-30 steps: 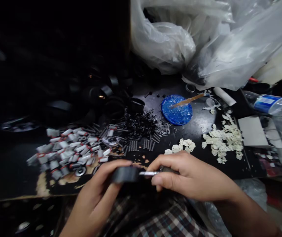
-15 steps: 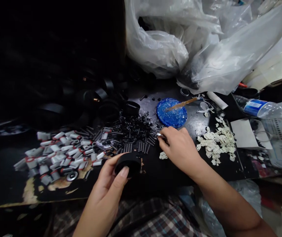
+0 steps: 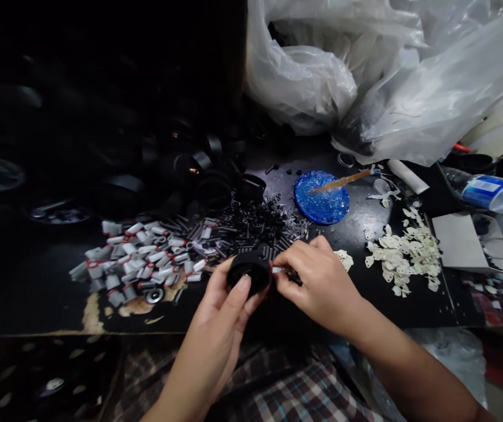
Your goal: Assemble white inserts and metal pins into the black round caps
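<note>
A round black ring-shaped part [image 3: 248, 265] is gripped by my left hand [image 3: 223, 313], its thumb resting inside the rim. My right hand [image 3: 315, 281] is closed in a pinch at the part's right side, on a small piece with a pale, shiny end [image 3: 277, 269]; what exactly it is cannot be made out. Just beyond both hands lies a pile of small black springs and pins [image 3: 251, 225]. Grey cylinders with red bands [image 3: 137, 255] are heaped to the left of my left hand.
A blue lid [image 3: 322, 199] of clear grease holds a wooden-handled brush [image 3: 343, 180]. Cream flat pieces [image 3: 405, 255] lie to the right, near a plastic bottle [image 3: 493, 192]. Plastic bags [image 3: 313, 82] stand behind. Dark round parts fill the back left.
My right hand has come from the springs' edge to the black part. My left hand still holds that part, now tilted a little differently. The view has shifted slightly left.
</note>
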Demonstrator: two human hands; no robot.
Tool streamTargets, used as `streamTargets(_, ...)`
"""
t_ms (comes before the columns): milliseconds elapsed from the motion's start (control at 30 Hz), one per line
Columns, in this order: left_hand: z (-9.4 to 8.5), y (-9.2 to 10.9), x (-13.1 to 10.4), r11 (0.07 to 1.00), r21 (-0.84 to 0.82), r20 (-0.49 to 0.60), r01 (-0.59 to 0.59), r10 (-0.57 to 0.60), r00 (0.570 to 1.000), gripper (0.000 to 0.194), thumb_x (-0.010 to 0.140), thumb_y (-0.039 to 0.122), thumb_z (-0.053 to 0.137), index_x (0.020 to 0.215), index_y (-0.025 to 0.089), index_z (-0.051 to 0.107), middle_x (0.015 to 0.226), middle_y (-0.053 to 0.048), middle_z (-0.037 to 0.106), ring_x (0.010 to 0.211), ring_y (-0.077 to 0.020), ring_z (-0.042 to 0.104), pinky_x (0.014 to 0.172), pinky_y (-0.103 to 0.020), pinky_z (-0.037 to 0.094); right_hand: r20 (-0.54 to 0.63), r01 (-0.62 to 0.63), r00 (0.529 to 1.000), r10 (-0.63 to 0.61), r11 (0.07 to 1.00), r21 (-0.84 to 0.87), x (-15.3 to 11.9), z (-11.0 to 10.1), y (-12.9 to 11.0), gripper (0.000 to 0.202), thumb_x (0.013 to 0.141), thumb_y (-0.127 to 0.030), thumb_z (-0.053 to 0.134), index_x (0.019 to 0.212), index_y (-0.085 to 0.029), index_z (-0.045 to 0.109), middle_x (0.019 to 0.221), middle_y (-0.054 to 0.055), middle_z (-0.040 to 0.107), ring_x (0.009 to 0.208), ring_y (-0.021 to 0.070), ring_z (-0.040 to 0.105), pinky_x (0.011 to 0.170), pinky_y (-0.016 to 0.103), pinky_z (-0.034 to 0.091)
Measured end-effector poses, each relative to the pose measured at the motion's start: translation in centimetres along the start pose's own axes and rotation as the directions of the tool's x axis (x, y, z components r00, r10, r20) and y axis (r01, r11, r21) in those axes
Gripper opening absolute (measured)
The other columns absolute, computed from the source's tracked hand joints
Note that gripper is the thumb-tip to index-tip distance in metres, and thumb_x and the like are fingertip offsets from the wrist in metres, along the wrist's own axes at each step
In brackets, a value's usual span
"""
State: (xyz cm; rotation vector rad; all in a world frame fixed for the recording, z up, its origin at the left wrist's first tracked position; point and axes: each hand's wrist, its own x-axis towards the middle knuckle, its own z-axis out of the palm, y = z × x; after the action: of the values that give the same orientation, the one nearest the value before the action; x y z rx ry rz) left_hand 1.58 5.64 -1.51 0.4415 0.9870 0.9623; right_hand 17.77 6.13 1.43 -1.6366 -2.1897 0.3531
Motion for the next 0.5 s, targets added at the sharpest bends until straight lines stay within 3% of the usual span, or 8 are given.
streamTargets(167, -0.2, 0.1, 0.0, 0.995, -0.096, 0.025, 0.016, -0.014, 1.0, 0.018, 0.089, 0.028, 0.062, 0.107, 0.024, 0.064, 0.113, -0.004, 0.07, 0.104, -0.0193, 0.066, 0.096, -0.035, 0.052, -0.008, -0.073, 0.997, 0.075, 0.982, 0.172, 0.0, 0.0, -0.8, 0.01, 0.091, -0.02, 0.057, 0.084, -0.017, 0.064, 0.08, 0.001, 0.066, 0.072, 0.0135, 0.055, 0.073, 0.031, 0.031)
streamTargets(333, -0.3, 0.1, -0.1, 0.997, -0.062, 0.007, 0.05, -0.05, 0.999, 0.03, 0.085, 0.033, 0.067, 0.114, 0.026, 0.064, 0.115, -0.006, 0.07, 0.105, -0.0221, 0.066, 0.095, -0.035, 0.051, -0.061, -0.1, 0.99, 0.125, 0.945, 0.312, -0.1, -0.2, -1.2, 0.008, 0.089, -0.02, 0.059, 0.082, -0.019, 0.061, 0.079, -0.001, 0.065, 0.072, 0.0129, 0.056, 0.075, 0.031, 0.034)
streamTargets(500, -0.3, -0.4, -0.7, 0.993, -0.019, -0.022, 0.118, -0.119, 0.993, 0.038, 0.077, 0.034, 0.076, 0.112, 0.025, 0.064, 0.106, -0.003, 0.071, 0.098, -0.0198, 0.067, 0.091, -0.031, 0.053, -0.119, -0.022, 0.992, 0.044, 0.983, 0.184, -0.3, 0.3, -1.4, 0.008, 0.087, -0.014, 0.058, 0.083, -0.017, 0.064, 0.075, 0.0, 0.066, 0.066, 0.0124, 0.054, 0.073, 0.033, 0.032)
